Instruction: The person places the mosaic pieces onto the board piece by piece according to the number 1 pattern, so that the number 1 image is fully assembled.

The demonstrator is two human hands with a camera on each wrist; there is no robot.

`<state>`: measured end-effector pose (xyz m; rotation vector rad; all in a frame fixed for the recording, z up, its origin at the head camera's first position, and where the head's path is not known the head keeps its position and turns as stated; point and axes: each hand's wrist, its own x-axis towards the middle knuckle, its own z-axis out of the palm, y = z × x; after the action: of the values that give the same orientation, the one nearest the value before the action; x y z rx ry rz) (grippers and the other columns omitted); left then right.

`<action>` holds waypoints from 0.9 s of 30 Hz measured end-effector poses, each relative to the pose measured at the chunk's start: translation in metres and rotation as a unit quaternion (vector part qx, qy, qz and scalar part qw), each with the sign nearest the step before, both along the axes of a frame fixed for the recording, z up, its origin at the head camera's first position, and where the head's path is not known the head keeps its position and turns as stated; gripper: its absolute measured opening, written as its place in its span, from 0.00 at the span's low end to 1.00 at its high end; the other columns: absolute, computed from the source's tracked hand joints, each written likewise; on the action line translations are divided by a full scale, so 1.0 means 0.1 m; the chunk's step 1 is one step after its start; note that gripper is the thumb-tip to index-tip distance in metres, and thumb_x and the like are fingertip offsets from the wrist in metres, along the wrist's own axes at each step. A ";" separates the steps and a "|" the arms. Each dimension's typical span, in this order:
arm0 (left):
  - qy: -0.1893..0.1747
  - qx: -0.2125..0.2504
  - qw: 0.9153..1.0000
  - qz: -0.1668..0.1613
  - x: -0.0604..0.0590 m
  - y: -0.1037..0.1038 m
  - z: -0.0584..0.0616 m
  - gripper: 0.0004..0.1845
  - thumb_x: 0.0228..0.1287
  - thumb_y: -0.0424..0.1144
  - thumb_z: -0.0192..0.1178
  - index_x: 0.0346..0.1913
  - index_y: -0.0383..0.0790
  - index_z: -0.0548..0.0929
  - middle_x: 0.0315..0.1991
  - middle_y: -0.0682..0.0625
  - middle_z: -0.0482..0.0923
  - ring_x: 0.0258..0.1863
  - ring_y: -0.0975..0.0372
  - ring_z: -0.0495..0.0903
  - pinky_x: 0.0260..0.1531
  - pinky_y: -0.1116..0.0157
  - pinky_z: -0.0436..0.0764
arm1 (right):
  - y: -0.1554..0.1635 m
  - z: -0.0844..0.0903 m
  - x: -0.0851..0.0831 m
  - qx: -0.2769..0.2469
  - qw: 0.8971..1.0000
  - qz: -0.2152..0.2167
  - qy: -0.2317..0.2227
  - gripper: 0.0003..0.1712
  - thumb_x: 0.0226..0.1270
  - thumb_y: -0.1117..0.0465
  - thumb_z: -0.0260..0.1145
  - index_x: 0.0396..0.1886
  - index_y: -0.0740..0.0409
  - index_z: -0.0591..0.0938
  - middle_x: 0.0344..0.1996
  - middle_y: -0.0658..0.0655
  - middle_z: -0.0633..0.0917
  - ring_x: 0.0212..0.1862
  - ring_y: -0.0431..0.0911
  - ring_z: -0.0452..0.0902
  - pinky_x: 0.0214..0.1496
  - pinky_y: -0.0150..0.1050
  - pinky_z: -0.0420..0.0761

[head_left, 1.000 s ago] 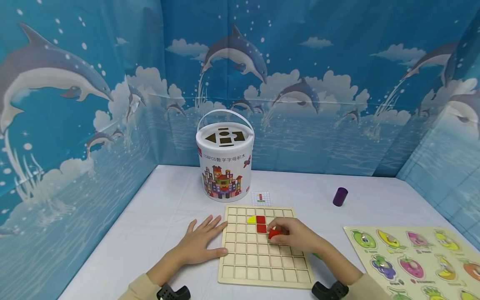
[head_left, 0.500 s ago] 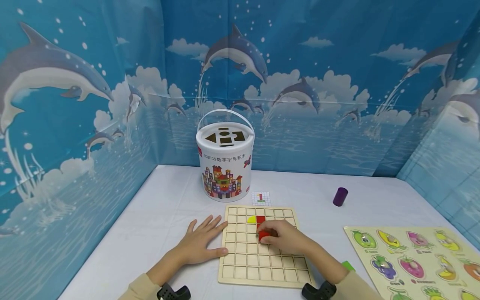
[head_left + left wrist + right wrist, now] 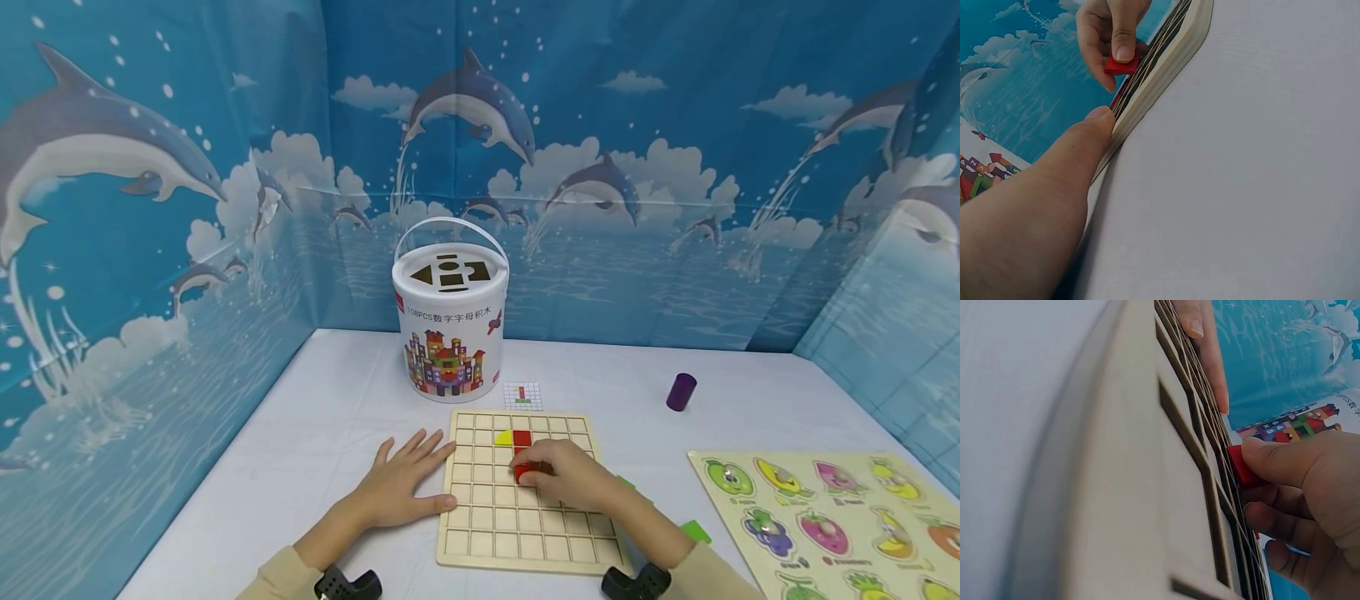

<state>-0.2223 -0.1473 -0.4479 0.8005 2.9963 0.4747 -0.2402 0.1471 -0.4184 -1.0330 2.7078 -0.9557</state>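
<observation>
A wooden grid board (image 3: 495, 546) lies on the white table. My right hand (image 3: 568, 475) pinches a red square block (image 3: 1244, 467) between thumb and fingers, at the board's surface just below the red pieces. Set in the grid's upper part are a yellow quarter-round piece (image 3: 504, 438) and a red square piece (image 3: 522, 438) beside it; another red piece under that is mostly covered by my fingers. My left hand (image 3: 405, 487) lies flat with fingers spread, its thumb and fingertips touching the board's left edge.
Behind the board stand a white lidded bucket (image 3: 450, 333) and a small printed grid card (image 3: 522, 396). A purple cylinder (image 3: 681, 392) is at the back right. Green pieces (image 3: 696, 532) lie beside my right forearm, near a fruit puzzle board (image 3: 825, 508).
My right hand has moved left with the red block, from right of the red column to just below it, and lowered it to the grid. The left hand stays put.
</observation>
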 end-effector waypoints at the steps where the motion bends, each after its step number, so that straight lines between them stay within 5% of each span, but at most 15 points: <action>1: 0.001 0.002 1.000 -0.002 0.00 0.00 0.00 0.43 0.55 0.75 0.42 0.72 0.59 0.54 0.72 0.54 0.47 0.71 0.54 0.42 0.61 0.39 0.37 | 0.00 0.00 0.00 0.003 1.000 0.001 0.010 0.10 0.65 0.57 0.62 0.44 0.46 0.84 0.38 0.38 0.81 0.41 0.37 0.73 0.44 0.36 0.76; 8: 0.002 0.002 1.000 -0.002 0.01 0.00 0.01 0.43 0.55 0.74 0.42 0.71 0.59 0.54 0.72 0.54 0.47 0.71 0.55 0.42 0.61 0.39 0.37 | -0.01 -0.01 0.01 0.027 0.997 0.000 0.070 0.11 0.66 0.61 0.60 0.45 0.50 0.85 0.28 0.39 0.71 0.28 0.36 0.65 0.29 0.29 0.71; 21: 0.006 0.005 1.000 0.000 0.02 0.00 0.00 0.43 0.55 0.74 0.43 0.71 0.57 0.56 0.72 0.53 0.48 0.71 0.53 0.43 0.61 0.38 0.38 | -0.03 -0.02 0.03 0.033 0.996 -0.003 0.080 0.14 0.65 0.66 0.60 0.48 0.54 0.83 0.33 0.42 0.74 0.33 0.36 0.68 0.34 0.30 0.73; 27: 0.006 0.006 1.000 -0.001 0.02 0.01 0.01 0.43 0.55 0.74 0.43 0.71 0.57 0.55 0.72 0.53 0.48 0.70 0.53 0.44 0.61 0.38 0.38 | -0.03 -0.02 0.04 0.024 0.997 -0.037 0.064 0.05 0.64 0.63 0.62 0.38 0.48 0.80 0.33 0.40 0.78 0.35 0.35 0.71 0.39 0.33 0.76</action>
<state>-0.2204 -0.1467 -0.4468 0.8100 3.0067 0.4914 -0.2359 0.1438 -0.4204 -1.0246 2.8773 -0.8592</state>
